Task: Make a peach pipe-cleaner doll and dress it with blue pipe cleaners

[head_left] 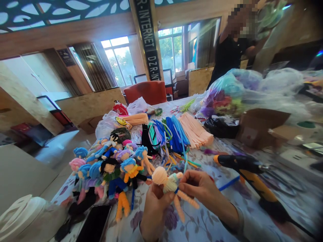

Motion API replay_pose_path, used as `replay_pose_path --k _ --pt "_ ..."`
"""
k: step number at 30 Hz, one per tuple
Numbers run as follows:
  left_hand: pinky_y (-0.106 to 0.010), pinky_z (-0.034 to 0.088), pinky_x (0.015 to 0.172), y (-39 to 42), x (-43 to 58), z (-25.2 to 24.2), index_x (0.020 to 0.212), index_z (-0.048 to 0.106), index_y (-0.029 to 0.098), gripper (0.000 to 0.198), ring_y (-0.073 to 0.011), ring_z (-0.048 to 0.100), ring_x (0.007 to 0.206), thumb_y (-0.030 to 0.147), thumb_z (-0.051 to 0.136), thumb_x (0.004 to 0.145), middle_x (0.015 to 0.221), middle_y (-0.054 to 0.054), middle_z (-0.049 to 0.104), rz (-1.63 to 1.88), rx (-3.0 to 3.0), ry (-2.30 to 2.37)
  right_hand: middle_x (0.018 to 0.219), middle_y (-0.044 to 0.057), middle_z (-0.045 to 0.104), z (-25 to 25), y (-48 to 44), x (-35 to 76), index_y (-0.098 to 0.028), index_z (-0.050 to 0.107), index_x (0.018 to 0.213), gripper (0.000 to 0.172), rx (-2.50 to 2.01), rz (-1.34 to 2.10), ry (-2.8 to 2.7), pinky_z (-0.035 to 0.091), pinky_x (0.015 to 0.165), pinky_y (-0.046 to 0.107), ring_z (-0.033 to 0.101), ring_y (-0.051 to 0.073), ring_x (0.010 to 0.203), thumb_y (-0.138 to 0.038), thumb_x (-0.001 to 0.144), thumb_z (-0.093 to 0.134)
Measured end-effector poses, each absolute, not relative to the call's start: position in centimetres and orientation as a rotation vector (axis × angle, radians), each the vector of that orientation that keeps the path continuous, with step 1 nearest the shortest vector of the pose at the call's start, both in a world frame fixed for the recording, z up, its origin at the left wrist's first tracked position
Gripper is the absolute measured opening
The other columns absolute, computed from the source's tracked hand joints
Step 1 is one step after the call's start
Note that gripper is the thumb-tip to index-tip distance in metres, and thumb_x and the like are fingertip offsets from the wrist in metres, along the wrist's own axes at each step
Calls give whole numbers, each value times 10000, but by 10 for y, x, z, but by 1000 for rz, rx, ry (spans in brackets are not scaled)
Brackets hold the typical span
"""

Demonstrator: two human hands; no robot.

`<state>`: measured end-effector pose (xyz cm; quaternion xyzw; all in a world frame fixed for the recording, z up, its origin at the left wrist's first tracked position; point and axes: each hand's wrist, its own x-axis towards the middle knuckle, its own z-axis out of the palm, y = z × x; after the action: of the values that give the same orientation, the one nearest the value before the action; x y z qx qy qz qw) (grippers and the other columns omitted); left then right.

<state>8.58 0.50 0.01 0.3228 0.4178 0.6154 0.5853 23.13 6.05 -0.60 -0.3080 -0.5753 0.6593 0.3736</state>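
A small doll [170,181] made of fuzzy pipe cleaners, with a peach head and legs and a pale yellow-green top, is held above the flowered tablecloth. My left hand [155,208] grips it from below, around the body under the head. At the doll's waist, the thumb and fingers of my right hand [199,185] pinch a blue piece of pipe cleaner [176,190]. To the left lies a pile of finished-looking dolls [109,168] with blue, black, pink and purple hair. Bundles of blue pipe cleaners [174,134] and peach pipe cleaners [195,129] lie beyond my hands.
A black-and-orange glue gun [239,164] lies at the right with its cord. Near the front left are a dark phone [93,223] and a white lidded container [25,218]. Plastic bags [234,90] and a cardboard box [262,126] stand back right. Another person [229,50] stands behind them.
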Motion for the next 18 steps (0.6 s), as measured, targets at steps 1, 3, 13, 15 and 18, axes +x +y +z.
replay_pose_path --k 1,3,13,15,18 --pt "-321 549 587 4 86 1 1137 651 194 606 -269 697 739 223 814 553 924 -107 751 1443 748 969 596 -40 573 -7 60 230 -158 582 697 302 -786 1716 -1453 354 471 194 471 79 506 -417 724 735" --pt "-326 550 631 3 86 1 1140 648 191 591 -271 698 768 207 800 570 922 -102 750 1454 729 951 587 -38 576 -8 60 228 -158 566 682 335 -791 1754 -1414 348 462 193 466 80 499 -441 707 743" --pt "-347 515 783 3 87 -5 909 722 159 318 -289 678 887 183 768 595 880 -94 743 1450 630 870 825 15 592 -7 52 228 -164 637 744 207 -630 1496 -1481 459 639 230 573 142 751 -358 806 674" --pt "-338 510 789 2 88 -5 883 722 170 280 -278 669 905 171 758 605 899 -84 739 1464 630 861 877 29 588 -8 52 230 -172 660 799 157 -587 1425 -1505 476 692 253 584 162 815 -328 812 671" --pt "-346 513 771 1 89 -6 827 722 172 221 -281 664 894 201 756 611 857 -85 733 1479 654 886 844 23 583 -9 53 231 -178 643 816 157 -637 1371 -1530 477 672 263 577 159 774 -330 808 679"
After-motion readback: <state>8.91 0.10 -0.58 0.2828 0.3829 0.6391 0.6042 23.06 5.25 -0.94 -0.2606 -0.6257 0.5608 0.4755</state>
